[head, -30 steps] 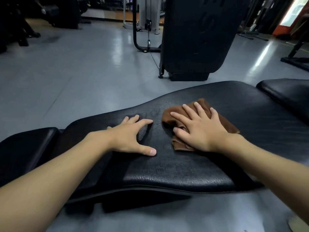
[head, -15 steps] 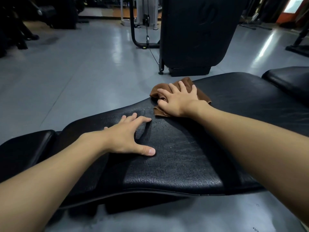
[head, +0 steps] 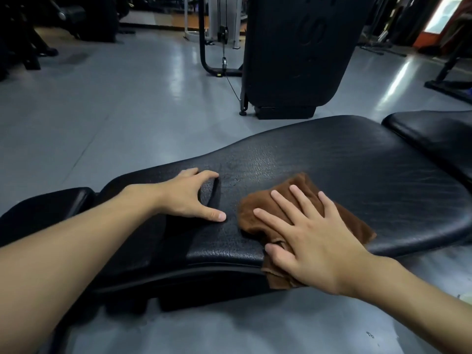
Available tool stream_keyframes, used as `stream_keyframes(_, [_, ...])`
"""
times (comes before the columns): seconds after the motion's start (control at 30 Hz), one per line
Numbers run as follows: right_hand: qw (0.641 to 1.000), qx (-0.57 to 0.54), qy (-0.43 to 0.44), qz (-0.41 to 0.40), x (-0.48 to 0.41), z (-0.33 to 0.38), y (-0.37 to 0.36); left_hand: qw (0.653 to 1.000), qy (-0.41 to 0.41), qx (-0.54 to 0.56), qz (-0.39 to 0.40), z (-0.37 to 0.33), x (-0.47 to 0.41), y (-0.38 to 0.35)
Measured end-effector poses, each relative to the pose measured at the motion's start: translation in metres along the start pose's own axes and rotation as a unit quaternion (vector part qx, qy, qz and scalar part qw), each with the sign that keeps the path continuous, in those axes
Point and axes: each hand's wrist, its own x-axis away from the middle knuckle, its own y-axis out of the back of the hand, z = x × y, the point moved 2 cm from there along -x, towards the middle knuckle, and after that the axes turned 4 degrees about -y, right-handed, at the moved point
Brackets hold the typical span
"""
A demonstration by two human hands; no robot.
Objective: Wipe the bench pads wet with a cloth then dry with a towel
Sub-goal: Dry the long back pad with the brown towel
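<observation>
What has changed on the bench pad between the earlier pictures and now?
The right hand slid the brown cloth from mid-pad out to the far edge, then back to the near edge, where part of it now hangs over. It kept pressing flat on the cloth throughout. The left hand stayed braced on the bench pad, and the pad itself did not move.

A grey glossy floor (head: 107,118) is stretching across the gym, catching streaks of light. A large black machine housing (head: 296,52) is standing on it in the middle distance, with a thin cable (head: 231,84) hanging down beside a curved black frame tube (head: 204,54). Dark equipment (head: 23,34) is sitting at the far left, and an orange-framed bright opening (head: 444,16) is showing at the far right.
</observation>
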Motion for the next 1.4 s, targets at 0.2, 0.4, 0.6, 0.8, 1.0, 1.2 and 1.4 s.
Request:
stream_keyframes(0.2, [0.998,-0.030,-0.015,0.049,-0.046,-0.002,0.004,1.000,0.020,-0.005,0.002,0.009,0.003,-0.008])
stream_keyframes(0.4, [0.996,-0.043,-0.043,0.070,-0.159,-0.008,-0.008,1.000,0.008,0.001,0.002,0.014,-0.005,-0.010])
stream_keyframes(0.6, [0.994,-0.043,-0.072,0.074,-0.229,-0.009,-0.008,1.000,0.012,0.013,-0.004,0.014,-0.007,-0.009])
stream_keyframes(0.8, [0.995,-0.047,-0.049,0.074,-0.179,-0.004,-0.009,0.999,0.017,0.035,-0.011,0.010,-0.004,-0.007])
stream_keyframes(1.0, [0.998,-0.032,-0.001,0.057,-0.060,0.014,-0.001,0.997,0.041,0.058,-0.039,0.003,-0.003,-0.003])
stream_keyframes(1.2, [0.981,-0.191,-0.042,-0.007,-0.035,-0.018,0.036,0.978,0.010,0.153,-0.143,-0.071,-0.007,-0.008])
stream_keyframes(1.4, [0.974,-0.177,-0.141,0.021,-0.037,-0.069,0.011,0.993,0.017,0.083,-0.080,-0.092,-0.023,-0.018])
